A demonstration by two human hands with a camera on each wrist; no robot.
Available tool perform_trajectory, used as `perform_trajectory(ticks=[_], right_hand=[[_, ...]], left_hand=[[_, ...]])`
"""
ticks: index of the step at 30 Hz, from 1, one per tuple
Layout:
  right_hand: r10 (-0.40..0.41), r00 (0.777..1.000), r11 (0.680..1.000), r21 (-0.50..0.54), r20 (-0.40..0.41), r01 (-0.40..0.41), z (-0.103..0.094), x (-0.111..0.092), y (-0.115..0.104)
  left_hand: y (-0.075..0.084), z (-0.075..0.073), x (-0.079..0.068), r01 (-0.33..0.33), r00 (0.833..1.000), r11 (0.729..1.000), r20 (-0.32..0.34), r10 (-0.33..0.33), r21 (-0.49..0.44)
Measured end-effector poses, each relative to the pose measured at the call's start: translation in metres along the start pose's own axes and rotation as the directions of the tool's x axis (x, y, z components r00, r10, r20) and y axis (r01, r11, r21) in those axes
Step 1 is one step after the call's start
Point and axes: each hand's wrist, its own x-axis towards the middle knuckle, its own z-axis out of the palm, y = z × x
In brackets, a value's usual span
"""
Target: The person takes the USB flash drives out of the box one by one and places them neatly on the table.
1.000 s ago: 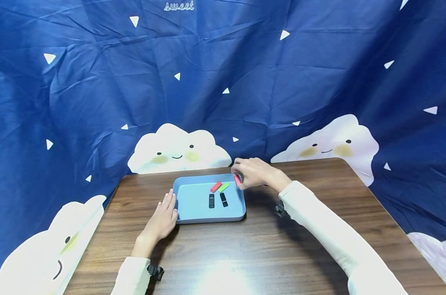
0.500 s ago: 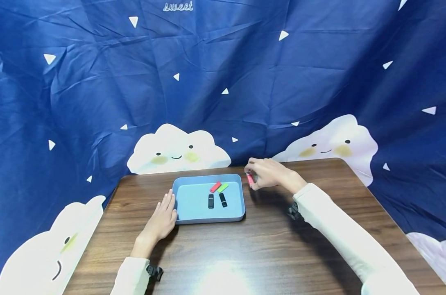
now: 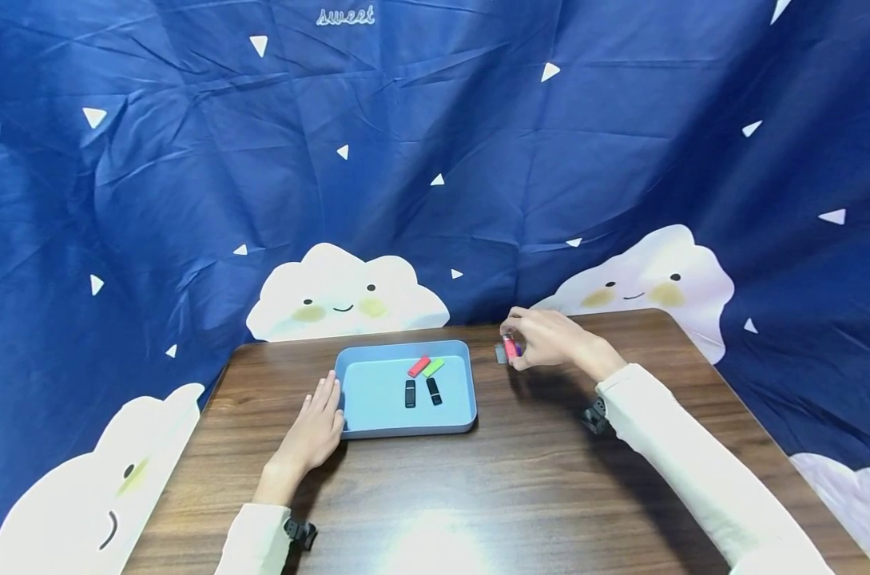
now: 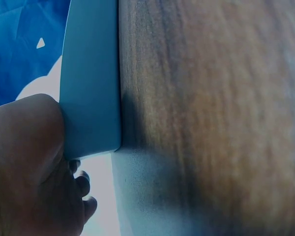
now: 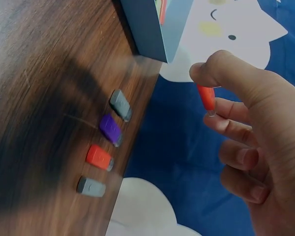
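Observation:
My right hand (image 3: 550,339) pinches a red USB flash drive (image 3: 510,348) between thumb and fingertips, above the table at the right of the blue tray. In the right wrist view this red drive (image 5: 206,97) has a clear end. Below it on the wood lie a grey drive (image 5: 120,104), a purple one (image 5: 110,129), another red one (image 5: 99,157) and a second grey one (image 5: 91,187). My left hand (image 3: 312,427) rests with straight fingers along the left wall of the blue tray (image 3: 370,391).
Inside the tray lie a red drive (image 3: 419,366), a green one (image 3: 433,367) and two black ones, one black drive (image 3: 410,394) left of the other (image 3: 434,391). The wooden table (image 3: 435,479) ends at a blue curtain (image 3: 406,200) with printed clouds.
My right hand has moved right, from the tray's right wall to over the drives on the table, carrying the red flash drive. The left hand stays against the tray.

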Motion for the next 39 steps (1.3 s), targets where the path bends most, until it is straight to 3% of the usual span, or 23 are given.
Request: perform_trajectory(ticks=[15, 39], right_hand=[[0.058, 0.998, 0.998, 0.001, -0.037, -0.058, -0.003, -0.028, 0.021], [0.182, 0.983, 0.983, 0.012, 0.019, -0.183, -0.001, -0.059, 0.06]], left_hand=[[0.0, -0.001, -0.002, 0.002, 1.0, 1.0, -0.003, -0.002, -0.013], [0.003, -0.002, 0.0, 0.001, 1.0, 1.0, 0.004, 0.0, -0.02]])
